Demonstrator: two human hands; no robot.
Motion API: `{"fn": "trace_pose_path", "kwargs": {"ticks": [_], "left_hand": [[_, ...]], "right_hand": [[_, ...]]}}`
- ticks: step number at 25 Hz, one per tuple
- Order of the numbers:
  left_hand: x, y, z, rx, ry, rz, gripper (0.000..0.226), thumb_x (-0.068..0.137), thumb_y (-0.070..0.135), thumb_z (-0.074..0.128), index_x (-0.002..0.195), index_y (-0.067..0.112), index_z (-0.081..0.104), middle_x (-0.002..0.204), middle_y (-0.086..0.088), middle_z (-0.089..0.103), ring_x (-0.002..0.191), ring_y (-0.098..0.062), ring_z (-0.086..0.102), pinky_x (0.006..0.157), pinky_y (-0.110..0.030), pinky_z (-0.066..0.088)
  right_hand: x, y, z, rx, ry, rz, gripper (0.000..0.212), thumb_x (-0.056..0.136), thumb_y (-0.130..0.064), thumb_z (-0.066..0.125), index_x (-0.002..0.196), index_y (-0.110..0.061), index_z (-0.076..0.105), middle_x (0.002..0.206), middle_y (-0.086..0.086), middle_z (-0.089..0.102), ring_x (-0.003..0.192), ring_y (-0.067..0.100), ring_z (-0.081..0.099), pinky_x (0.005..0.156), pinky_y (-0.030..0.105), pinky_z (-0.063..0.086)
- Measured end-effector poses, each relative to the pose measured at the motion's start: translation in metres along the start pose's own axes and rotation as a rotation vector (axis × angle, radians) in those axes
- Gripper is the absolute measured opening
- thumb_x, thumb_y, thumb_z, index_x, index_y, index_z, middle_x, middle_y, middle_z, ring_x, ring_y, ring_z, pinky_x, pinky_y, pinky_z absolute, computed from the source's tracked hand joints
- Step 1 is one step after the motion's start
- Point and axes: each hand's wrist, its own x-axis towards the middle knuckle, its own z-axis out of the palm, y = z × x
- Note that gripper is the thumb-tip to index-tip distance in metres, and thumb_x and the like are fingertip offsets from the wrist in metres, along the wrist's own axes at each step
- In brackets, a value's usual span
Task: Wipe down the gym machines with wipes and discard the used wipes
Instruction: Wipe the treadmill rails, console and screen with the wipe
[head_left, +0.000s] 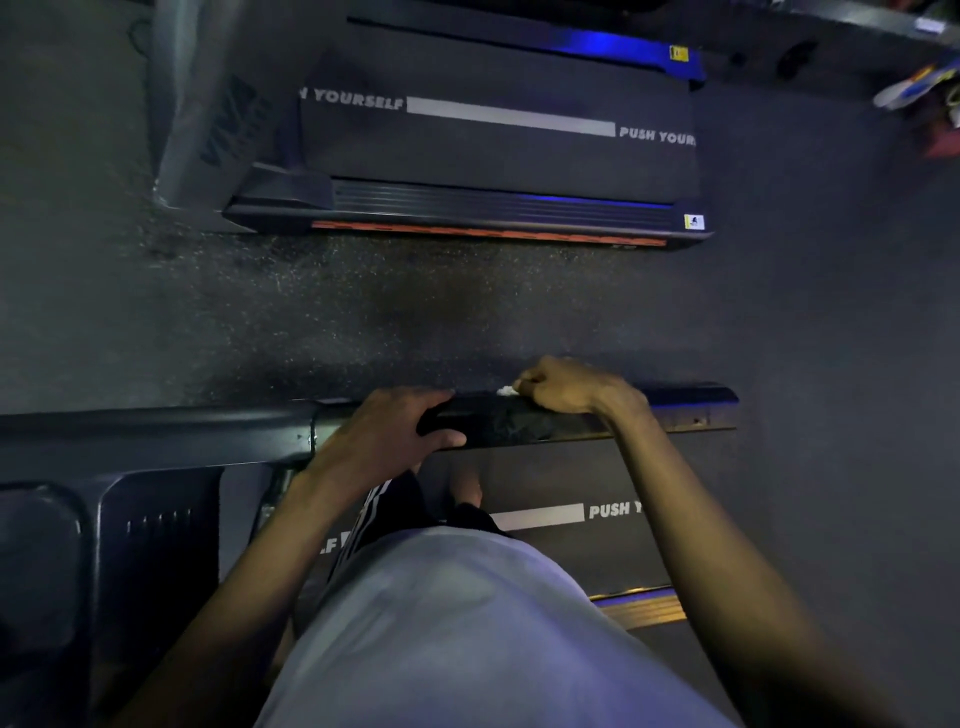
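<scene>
A black treadmill handrail (524, 421) runs left to right just in front of me. My left hand (387, 431) grips the rail, fingers curled over its top and thumb along the near side. My right hand (563, 387) sits on the far edge of the same rail, fingers curled round a small white wipe (506, 391); only a corner of the wipe shows past the fingertips. Below the rail lies the belt of the treadmill (566, 545) I stand on, with a grey stripe and white lettering.
A second treadmill (498, 156) lies across the dark speckled rubber floor (363, 322) ahead. A grey upright post (192, 104) stands at the top left. The console housing (104, 545) of my machine fills the lower left. Colourful items (919, 88) sit at the top right.
</scene>
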Motion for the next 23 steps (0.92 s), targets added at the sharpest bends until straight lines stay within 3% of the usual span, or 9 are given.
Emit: {"fn": "trace_pose_path", "kwargs": {"ticks": [2,5,9,13,15,18,20,23], "left_hand": [[-0.001,0.002,-0.001,-0.018,0.020,0.017,0.061,0.083,0.053,0.069,0.134,0.021,0.059,0.127,-0.003,0.066,0.116,-0.020,0.061,0.099,-0.038,0.048],[-0.001,0.003,-0.001,-0.054,0.042,0.026,0.061,0.082,0.052,0.071,0.132,0.018,0.061,0.123,-0.005,0.068,0.112,-0.021,0.064,0.097,-0.038,0.049],[-0.004,0.002,0.002,-0.043,0.041,0.015,0.068,0.083,0.057,0.068,0.137,0.017,0.057,0.129,-0.006,0.065,0.117,-0.020,0.061,0.101,-0.036,0.046],[-0.006,0.003,0.001,-0.014,0.050,0.055,0.082,0.077,0.072,0.053,0.136,0.015,0.057,0.130,-0.006,0.064,0.118,-0.022,0.061,0.101,-0.039,0.046],[-0.007,0.001,0.001,0.008,0.049,0.066,0.078,0.079,0.068,0.054,0.138,0.016,0.055,0.133,-0.005,0.062,0.120,-0.022,0.059,0.103,-0.041,0.044],[-0.013,-0.002,0.000,0.008,0.069,0.073,0.071,0.083,0.062,0.055,0.140,0.020,0.053,0.137,-0.004,0.059,0.125,-0.021,0.056,0.106,-0.043,0.042],[-0.017,-0.005,0.003,0.017,0.109,0.081,0.068,0.084,0.060,0.056,0.139,0.021,0.054,0.136,-0.003,0.060,0.123,-0.021,0.057,0.105,-0.043,0.042],[-0.025,-0.010,0.009,0.082,0.169,0.050,0.069,0.085,0.067,0.047,0.139,0.024,0.054,0.133,0.000,0.061,0.122,-0.022,0.056,0.106,-0.042,0.038]], "right_hand": [[-0.011,-0.011,0.006,0.118,0.032,-0.107,0.026,0.104,-0.030,0.048,0.095,-0.023,0.071,0.089,-0.011,0.066,0.087,0.008,0.061,0.082,0.030,0.047],[-0.033,-0.004,0.022,0.120,0.276,-0.196,0.022,0.099,-0.025,0.059,0.117,-0.026,0.072,0.108,-0.011,0.069,0.098,0.004,0.061,0.083,0.020,0.042],[-0.051,0.011,0.050,0.146,0.603,-0.216,0.019,0.090,-0.012,0.071,0.106,-0.019,0.078,0.100,-0.004,0.063,0.087,0.010,0.058,0.079,0.017,0.042],[-0.055,-0.011,0.086,0.206,0.665,-0.266,0.021,0.090,-0.006,0.067,0.110,-0.014,0.070,0.103,0.000,0.064,0.083,0.010,0.060,0.073,0.009,0.039],[-0.058,-0.011,0.097,0.247,0.718,-0.288,0.025,0.091,-0.005,0.065,0.114,-0.014,0.067,0.105,-0.002,0.061,0.083,0.006,0.057,0.072,0.006,0.038],[-0.061,0.007,0.094,0.348,0.894,-0.167,0.024,0.094,-0.008,0.063,0.115,-0.017,0.070,0.106,-0.003,0.058,0.083,0.004,0.057,0.075,0.003,0.041],[-0.059,0.006,0.098,0.379,0.931,-0.123,0.025,0.094,-0.008,0.062,0.116,-0.016,0.072,0.107,-0.002,0.056,0.088,0.005,0.057,0.081,0.007,0.044],[-0.055,-0.024,0.116,0.311,0.851,-0.256,0.025,0.097,-0.011,0.061,0.120,-0.014,0.069,0.110,0.002,0.056,0.097,0.013,0.058,0.086,0.017,0.044]]}}
